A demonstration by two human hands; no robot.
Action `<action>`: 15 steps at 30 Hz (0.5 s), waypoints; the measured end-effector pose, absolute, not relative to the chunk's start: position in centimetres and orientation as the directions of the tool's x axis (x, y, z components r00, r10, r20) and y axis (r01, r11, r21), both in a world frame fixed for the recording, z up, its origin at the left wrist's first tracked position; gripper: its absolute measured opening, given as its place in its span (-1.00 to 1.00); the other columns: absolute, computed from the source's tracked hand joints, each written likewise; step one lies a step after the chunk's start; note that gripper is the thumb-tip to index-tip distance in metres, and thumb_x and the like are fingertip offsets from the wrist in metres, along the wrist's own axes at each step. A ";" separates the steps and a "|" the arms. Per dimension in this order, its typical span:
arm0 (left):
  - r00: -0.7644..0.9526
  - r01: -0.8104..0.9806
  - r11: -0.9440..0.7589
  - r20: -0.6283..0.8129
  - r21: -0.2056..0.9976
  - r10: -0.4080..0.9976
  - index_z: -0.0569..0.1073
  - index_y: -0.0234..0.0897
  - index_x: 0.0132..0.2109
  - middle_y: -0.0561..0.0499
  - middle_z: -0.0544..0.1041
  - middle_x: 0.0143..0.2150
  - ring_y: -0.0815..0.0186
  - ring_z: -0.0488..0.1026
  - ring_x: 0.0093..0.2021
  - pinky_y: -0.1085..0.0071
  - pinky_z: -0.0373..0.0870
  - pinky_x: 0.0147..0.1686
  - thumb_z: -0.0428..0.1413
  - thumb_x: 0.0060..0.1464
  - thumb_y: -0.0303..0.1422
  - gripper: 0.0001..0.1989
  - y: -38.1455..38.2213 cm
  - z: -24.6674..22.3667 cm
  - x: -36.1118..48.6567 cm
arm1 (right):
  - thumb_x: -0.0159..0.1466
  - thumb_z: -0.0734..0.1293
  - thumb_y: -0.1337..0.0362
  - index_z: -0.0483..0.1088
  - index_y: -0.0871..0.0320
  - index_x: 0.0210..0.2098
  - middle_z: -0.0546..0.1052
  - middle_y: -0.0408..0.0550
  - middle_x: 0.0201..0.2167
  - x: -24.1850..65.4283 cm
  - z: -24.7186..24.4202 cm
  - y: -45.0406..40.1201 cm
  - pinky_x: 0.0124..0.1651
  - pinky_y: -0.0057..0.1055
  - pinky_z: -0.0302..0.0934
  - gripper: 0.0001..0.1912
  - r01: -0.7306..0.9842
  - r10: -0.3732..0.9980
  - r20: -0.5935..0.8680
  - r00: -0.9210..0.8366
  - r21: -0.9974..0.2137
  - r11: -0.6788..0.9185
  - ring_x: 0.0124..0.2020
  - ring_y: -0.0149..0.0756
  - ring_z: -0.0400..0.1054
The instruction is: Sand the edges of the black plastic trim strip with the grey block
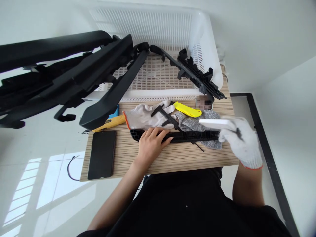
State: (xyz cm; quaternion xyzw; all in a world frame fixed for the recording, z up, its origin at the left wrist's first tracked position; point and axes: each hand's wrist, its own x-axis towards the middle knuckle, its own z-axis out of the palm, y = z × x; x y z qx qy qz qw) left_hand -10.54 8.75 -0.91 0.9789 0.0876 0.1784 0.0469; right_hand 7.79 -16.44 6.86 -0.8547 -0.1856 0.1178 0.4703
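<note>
A long black plastic trim strip lies across the front of the table. My bare left hand presses on its left half, fingers curled over the top. My right hand, in a white knit glove with a red cuff edge, grips a slim white bar-shaped tool, blurred, its kind unclear. The bar is just above the strip's right end. Behind the strip lie a white work glove, a black caliper, a yellow utility knife and a grey cloth.
A white plastic basket stands at the back, with black trim pieces inside. More long black parts jut out over its left side. A dark phone lies at the table's left, near a yellow handle. A wall rises at right.
</note>
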 end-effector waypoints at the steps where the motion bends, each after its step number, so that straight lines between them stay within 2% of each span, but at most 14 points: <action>1: 0.919 0.156 -0.980 0.345 0.122 0.189 0.57 -0.20 -0.12 -0.04 0.59 -0.24 0.17 0.47 -0.22 0.26 0.35 -0.25 0.11 0.33 -0.16 -0.76 8.8 -0.9 -10.5 | 0.23 0.37 0.21 0.53 0.00 0.08 0.51 -0.13 -0.36 7.7 6.8 -16.8 -0.38 -0.33 0.40 -0.58 0.221 0.495 -0.098 0.864 -0.809 -0.545 -0.51 -0.38 0.39; 2: 0.918 0.157 -0.980 0.347 0.120 0.189 0.57 -0.20 -0.12 -0.04 0.59 -0.25 0.17 0.47 -0.22 0.26 0.35 -0.25 0.11 0.33 -0.16 -0.76 8.8 -0.9 -10.5 | 0.24 0.35 0.21 0.52 -0.03 0.09 0.51 -0.15 -0.38 7.7 6.7 -17.1 -0.45 -0.36 0.36 -0.58 0.215 0.529 -0.165 0.832 -0.783 -0.584 -0.55 -0.40 0.35; 4: 0.918 0.156 -0.981 0.350 0.113 0.187 0.57 -0.20 -0.12 -0.04 0.59 -0.24 0.17 0.47 -0.22 0.26 0.34 -0.25 0.11 0.33 -0.16 -0.76 8.8 -0.9 -10.5 | 0.27 0.30 0.22 0.47 -0.05 0.14 0.49 -0.19 -0.47 7.6 6.6 -17.7 -0.57 -0.41 0.24 -0.56 0.118 0.506 -0.244 0.827 -0.805 -0.581 -0.63 -0.42 0.27; 6: 0.917 0.155 -0.981 0.354 0.113 0.186 0.57 -0.20 -0.12 -0.03 0.59 -0.24 0.17 0.47 -0.22 0.27 0.33 -0.25 0.12 0.33 -0.15 -0.76 8.8 -1.0 -10.5 | 0.24 0.29 0.19 0.47 -0.03 0.08 0.51 -0.19 -0.49 7.3 6.5 -17.9 -0.59 -0.38 0.21 -0.59 -0.007 0.482 -0.260 0.837 -0.885 -0.466 -0.64 -0.38 0.28; 8: 0.912 0.155 -0.981 0.364 0.116 0.187 0.58 -0.21 -0.12 -0.03 0.59 -0.25 0.18 0.47 -0.23 0.28 0.32 -0.25 0.13 0.32 -0.15 -0.75 8.8 -1.0 -10.5 | 0.20 0.30 0.10 0.47 0.03 -0.14 0.54 -0.13 -0.40 6.8 6.3 -17.5 -0.53 -0.32 0.26 -0.72 -0.062 0.534 -0.239 0.811 -0.943 -0.327 -0.59 -0.33 0.34; 10: 0.908 0.161 -0.980 0.371 0.118 0.194 0.58 -0.21 -0.12 -0.02 0.59 -0.25 0.18 0.47 -0.23 0.28 0.32 -0.24 0.13 0.31 -0.15 -0.75 8.8 -1.1 -10.5 | 0.18 0.33 0.04 0.35 0.06 -0.40 0.51 -0.12 -0.38 6.2 6.2 -16.5 -0.44 -0.30 0.27 -0.77 -0.002 0.617 -0.217 0.756 -0.944 -0.330 -0.50 -0.31 0.37; 12: 0.907 0.163 -0.979 0.373 0.118 0.196 0.59 -0.21 -0.13 -0.02 0.59 -0.25 0.18 0.47 -0.23 0.28 0.31 -0.25 0.14 0.31 -0.15 -0.76 8.8 -1.1 -10.4 | 0.18 0.38 0.01 0.15 0.08 -0.53 0.42 -0.17 -0.50 6.0 6.3 -15.4 -0.41 -0.35 0.18 -0.60 0.183 0.655 -0.227 0.721 -0.848 -0.496 -0.50 -0.36 0.29; 14: 0.906 0.165 -0.979 0.374 0.119 0.198 0.59 -0.20 -0.13 -0.02 0.58 -0.26 0.18 0.47 -0.22 0.28 0.31 -0.24 0.15 0.30 -0.15 -0.76 8.8 -1.1 -10.4 | 0.18 0.42 -0.03 0.09 0.09 -0.57 0.31 -0.21 -0.58 6.3 6.6 -14.5 -0.41 -0.37 0.06 -0.50 0.362 0.610 -0.201 0.766 -0.650 -0.668 -0.52 -0.39 0.18; 15: 0.905 0.163 -0.979 0.376 0.120 0.197 0.59 -0.20 -0.13 -0.02 0.58 -0.26 0.18 0.47 -0.23 0.28 0.31 -0.24 0.15 0.30 -0.15 -0.76 8.8 -1.1 -10.4 | 0.19 0.41 -0.06 0.09 0.09 -0.57 0.30 -0.21 -0.58 6.7 6.9 -14.3 -0.41 -0.36 0.03 -0.49 0.400 0.553 -0.135 0.822 -0.554 -0.730 -0.52 -0.39 0.15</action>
